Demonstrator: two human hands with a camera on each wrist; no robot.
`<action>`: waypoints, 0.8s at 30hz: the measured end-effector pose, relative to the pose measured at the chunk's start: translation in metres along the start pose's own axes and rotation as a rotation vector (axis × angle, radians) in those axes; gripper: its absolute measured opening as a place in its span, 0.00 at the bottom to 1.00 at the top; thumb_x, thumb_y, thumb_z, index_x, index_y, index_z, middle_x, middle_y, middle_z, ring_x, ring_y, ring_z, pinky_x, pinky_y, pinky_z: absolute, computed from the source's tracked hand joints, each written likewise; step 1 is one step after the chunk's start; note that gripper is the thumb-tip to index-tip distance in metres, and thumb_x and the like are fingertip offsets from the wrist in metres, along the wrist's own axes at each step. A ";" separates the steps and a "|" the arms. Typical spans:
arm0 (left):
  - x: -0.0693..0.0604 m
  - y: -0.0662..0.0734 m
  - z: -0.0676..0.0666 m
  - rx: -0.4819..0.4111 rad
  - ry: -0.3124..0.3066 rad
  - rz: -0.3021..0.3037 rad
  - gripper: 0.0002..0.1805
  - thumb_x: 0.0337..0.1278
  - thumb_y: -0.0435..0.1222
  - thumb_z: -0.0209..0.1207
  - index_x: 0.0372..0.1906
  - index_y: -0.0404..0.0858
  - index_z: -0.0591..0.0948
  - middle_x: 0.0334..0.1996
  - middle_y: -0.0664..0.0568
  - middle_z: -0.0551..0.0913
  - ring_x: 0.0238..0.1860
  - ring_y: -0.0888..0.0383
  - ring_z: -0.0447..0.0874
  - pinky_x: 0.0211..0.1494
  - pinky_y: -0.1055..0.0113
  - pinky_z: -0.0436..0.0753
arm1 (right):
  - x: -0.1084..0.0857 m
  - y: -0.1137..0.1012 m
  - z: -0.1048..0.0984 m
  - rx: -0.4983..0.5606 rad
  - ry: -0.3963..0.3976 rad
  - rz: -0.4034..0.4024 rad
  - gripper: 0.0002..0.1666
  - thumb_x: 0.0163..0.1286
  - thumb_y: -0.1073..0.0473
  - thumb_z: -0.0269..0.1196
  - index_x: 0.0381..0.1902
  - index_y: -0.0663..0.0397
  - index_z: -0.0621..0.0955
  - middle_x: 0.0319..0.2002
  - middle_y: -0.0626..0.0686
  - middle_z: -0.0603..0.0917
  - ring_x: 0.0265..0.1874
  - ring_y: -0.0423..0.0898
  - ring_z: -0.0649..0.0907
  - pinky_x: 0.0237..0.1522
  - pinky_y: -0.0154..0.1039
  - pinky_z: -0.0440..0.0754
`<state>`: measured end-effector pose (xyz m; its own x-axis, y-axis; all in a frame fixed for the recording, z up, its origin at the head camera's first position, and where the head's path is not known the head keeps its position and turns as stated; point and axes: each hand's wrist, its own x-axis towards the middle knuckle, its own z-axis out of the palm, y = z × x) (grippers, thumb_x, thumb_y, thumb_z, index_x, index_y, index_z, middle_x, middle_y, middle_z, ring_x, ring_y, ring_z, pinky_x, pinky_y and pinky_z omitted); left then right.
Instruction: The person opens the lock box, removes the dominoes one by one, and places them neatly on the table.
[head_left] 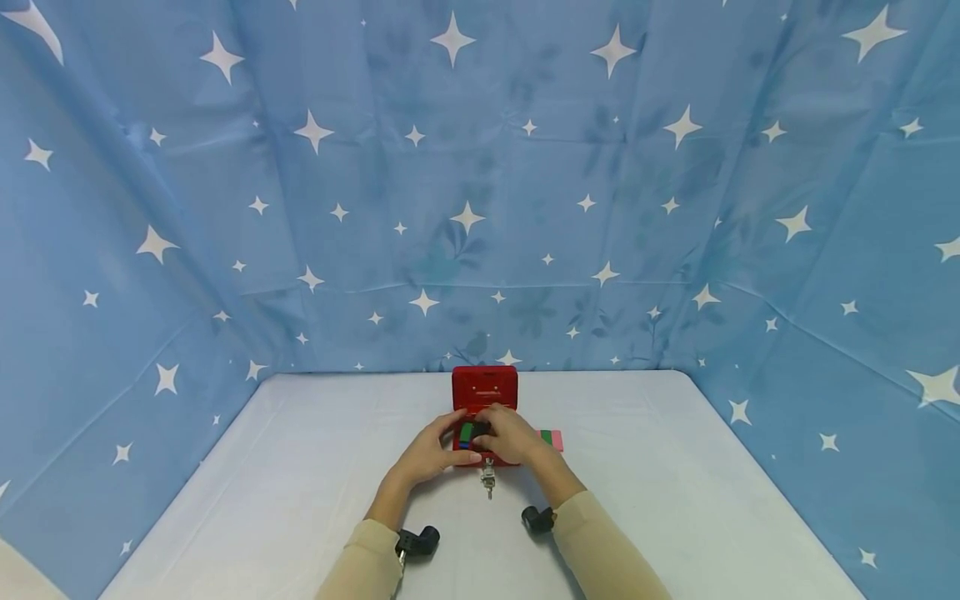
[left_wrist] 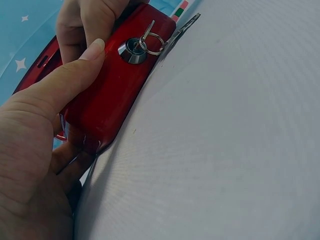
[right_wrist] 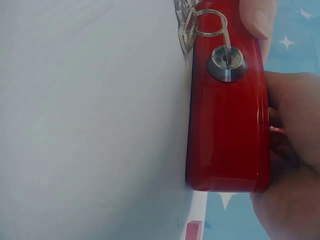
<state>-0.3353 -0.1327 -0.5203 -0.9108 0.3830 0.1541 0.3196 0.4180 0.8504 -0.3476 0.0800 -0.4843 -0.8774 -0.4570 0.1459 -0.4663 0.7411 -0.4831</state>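
A red metal cash box [head_left: 485, 388] stands on the table with its lid raised. My left hand [head_left: 427, 454] grips its left end, the thumb lying along the front wall's top edge in the left wrist view. Over the front edge, my right hand [head_left: 512, 435] reaches into the box, with a small black object [head_left: 481, 430] between its thumb and fingers. A green piece [head_left: 467, 432] and a bit of blue show inside, left of that object. Most of the inside is hidden by the hands. In the front lock [right_wrist: 228, 59] sits a key on a ring.
More keys [head_left: 488, 477] hang from the ring in front of the box. Just right of the box lies a flat pink and green piece [head_left: 556, 440], partly behind my right hand. A white cloth covers the table [head_left: 675, 500]; blue star-patterned curtains [head_left: 480, 167] surround it.
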 end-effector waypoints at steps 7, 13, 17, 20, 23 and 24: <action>0.000 0.001 -0.001 0.003 0.000 -0.006 0.50 0.55 0.52 0.75 0.80 0.43 0.65 0.79 0.43 0.65 0.79 0.38 0.63 0.78 0.40 0.67 | -0.001 0.005 0.001 0.037 0.021 -0.008 0.24 0.72 0.54 0.70 0.62 0.58 0.82 0.55 0.56 0.83 0.44 0.44 0.81 0.55 0.47 0.87; 0.000 -0.002 0.000 -0.003 0.001 -0.007 0.50 0.55 0.52 0.75 0.80 0.44 0.66 0.79 0.43 0.66 0.79 0.37 0.63 0.78 0.39 0.67 | -0.005 0.006 -0.001 0.116 0.029 -0.003 0.26 0.73 0.56 0.69 0.64 0.59 0.80 0.56 0.57 0.82 0.43 0.44 0.81 0.53 0.46 0.88; 0.001 -0.003 0.001 -0.007 0.002 -0.008 0.50 0.55 0.52 0.75 0.80 0.45 0.66 0.79 0.43 0.65 0.79 0.37 0.63 0.78 0.38 0.67 | -0.008 0.006 -0.002 0.145 0.042 -0.004 0.26 0.73 0.56 0.69 0.65 0.58 0.80 0.56 0.56 0.81 0.44 0.44 0.81 0.55 0.46 0.88; 0.002 -0.004 0.001 -0.004 0.004 -0.007 0.50 0.55 0.52 0.75 0.80 0.45 0.66 0.79 0.44 0.66 0.79 0.37 0.63 0.78 0.38 0.67 | -0.009 0.006 -0.003 0.152 0.057 -0.014 0.26 0.73 0.56 0.69 0.65 0.58 0.79 0.56 0.54 0.81 0.45 0.44 0.81 0.55 0.46 0.88; 0.002 -0.004 0.001 0.000 0.005 -0.001 0.50 0.55 0.51 0.75 0.80 0.44 0.66 0.79 0.44 0.65 0.79 0.37 0.63 0.78 0.39 0.68 | -0.011 0.007 -0.003 0.165 0.066 -0.025 0.26 0.73 0.56 0.68 0.66 0.59 0.79 0.56 0.54 0.81 0.46 0.45 0.82 0.55 0.47 0.88; 0.001 -0.003 0.001 0.000 0.004 0.000 0.50 0.55 0.51 0.75 0.80 0.44 0.66 0.79 0.44 0.65 0.79 0.38 0.63 0.78 0.39 0.67 | -0.012 0.008 -0.002 0.166 0.066 -0.031 0.26 0.74 0.56 0.68 0.66 0.59 0.79 0.56 0.54 0.81 0.46 0.45 0.82 0.54 0.47 0.88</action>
<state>-0.3376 -0.1330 -0.5233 -0.9117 0.3800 0.1560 0.3196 0.4178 0.8505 -0.3412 0.0922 -0.4878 -0.8710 -0.4408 0.2169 -0.4731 0.6333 -0.6125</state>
